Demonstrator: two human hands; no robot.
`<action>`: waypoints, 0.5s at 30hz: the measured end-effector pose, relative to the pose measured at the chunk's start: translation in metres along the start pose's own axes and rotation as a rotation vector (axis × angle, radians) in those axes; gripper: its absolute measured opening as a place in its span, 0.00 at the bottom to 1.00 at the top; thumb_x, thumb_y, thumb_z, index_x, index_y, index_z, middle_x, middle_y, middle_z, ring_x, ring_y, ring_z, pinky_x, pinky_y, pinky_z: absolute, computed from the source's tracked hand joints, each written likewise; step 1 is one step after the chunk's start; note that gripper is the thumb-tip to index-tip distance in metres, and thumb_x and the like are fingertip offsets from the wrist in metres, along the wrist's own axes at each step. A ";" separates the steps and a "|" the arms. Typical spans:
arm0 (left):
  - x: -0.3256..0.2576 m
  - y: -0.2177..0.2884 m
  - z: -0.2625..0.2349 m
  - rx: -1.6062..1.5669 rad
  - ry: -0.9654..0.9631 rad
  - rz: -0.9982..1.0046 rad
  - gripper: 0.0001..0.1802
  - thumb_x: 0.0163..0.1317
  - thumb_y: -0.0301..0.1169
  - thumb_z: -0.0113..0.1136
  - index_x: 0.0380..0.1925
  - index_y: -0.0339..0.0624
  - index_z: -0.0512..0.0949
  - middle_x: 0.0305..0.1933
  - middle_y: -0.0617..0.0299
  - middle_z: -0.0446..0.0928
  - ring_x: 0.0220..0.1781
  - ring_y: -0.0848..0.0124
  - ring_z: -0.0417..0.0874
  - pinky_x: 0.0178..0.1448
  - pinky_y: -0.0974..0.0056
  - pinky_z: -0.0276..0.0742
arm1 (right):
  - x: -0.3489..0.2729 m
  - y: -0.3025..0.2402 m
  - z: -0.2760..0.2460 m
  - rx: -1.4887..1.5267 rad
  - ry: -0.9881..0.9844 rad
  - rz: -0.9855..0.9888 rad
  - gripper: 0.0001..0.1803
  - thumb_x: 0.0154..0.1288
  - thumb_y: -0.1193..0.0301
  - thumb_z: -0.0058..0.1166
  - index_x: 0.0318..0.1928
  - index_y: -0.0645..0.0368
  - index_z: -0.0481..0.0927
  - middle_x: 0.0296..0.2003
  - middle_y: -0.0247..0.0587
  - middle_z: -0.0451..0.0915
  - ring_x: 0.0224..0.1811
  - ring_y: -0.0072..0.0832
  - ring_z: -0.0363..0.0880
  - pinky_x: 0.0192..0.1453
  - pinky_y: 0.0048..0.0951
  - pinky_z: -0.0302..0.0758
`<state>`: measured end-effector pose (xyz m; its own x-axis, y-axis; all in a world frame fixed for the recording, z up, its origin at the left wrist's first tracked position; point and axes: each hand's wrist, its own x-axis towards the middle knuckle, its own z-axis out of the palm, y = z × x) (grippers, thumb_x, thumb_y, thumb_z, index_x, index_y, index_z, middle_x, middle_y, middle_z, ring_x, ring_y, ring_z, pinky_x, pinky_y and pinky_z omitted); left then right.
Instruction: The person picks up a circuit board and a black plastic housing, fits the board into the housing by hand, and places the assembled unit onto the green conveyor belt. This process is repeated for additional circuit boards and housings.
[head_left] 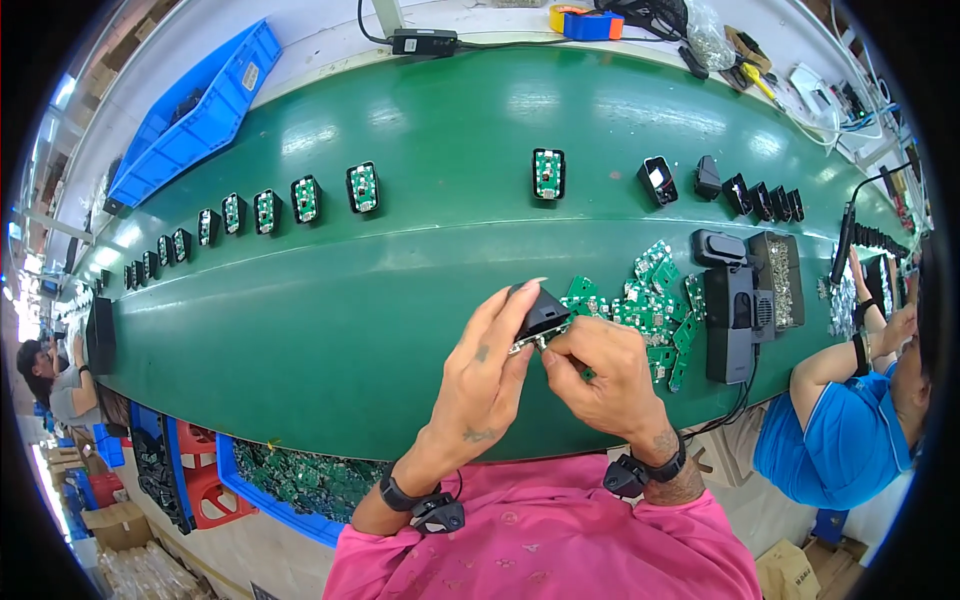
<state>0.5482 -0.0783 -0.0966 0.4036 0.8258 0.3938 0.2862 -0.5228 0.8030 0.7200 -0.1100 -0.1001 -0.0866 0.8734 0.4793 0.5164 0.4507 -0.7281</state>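
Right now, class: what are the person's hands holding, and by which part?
A small black plastic housing. The left hand grips its left side and top; the right hand pinches its lower edge.

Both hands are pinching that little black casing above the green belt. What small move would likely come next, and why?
Probably seating the part fully: the left hand cradles the black casing while the right hand pinches something small at its lower edge. Finished casings with green boards already ride the belt, so it likely joins them afterwards.

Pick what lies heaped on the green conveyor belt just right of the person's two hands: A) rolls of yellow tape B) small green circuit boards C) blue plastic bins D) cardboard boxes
B: a loose pile of small green circuit boards lies on the green conveyor belt, just beyond the right hand.
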 end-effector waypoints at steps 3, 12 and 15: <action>0.001 0.003 -0.003 0.100 -0.073 0.026 0.32 0.62 0.14 0.57 0.68 0.36 0.67 0.64 0.45 0.73 0.62 0.55 0.79 0.61 0.62 0.78 | -0.001 0.001 -0.001 0.018 -0.018 0.021 0.05 0.54 0.79 0.61 0.27 0.61 0.77 0.21 0.41 0.74 0.22 0.38 0.76 0.26 0.37 0.70; -0.006 0.005 0.011 0.014 0.044 -0.078 0.30 0.64 0.16 0.57 0.67 0.35 0.67 0.64 0.44 0.72 0.60 0.54 0.80 0.56 0.61 0.81 | -0.004 -0.002 0.004 0.068 0.025 0.098 0.04 0.54 0.80 0.59 0.26 0.62 0.77 0.21 0.42 0.75 0.20 0.37 0.75 0.24 0.36 0.69; -0.009 0.004 0.015 0.076 0.088 0.004 0.31 0.64 0.17 0.55 0.69 0.37 0.66 0.64 0.37 0.69 0.60 0.41 0.78 0.60 0.54 0.77 | -0.003 -0.003 0.001 0.133 0.019 0.188 0.03 0.54 0.80 0.58 0.26 0.63 0.77 0.21 0.42 0.75 0.19 0.35 0.75 0.23 0.34 0.68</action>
<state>0.5587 -0.0916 -0.1033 0.3276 0.8375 0.4374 0.3514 -0.5377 0.7664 0.7176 -0.1140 -0.0999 0.0174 0.9413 0.3370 0.4048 0.3016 -0.8632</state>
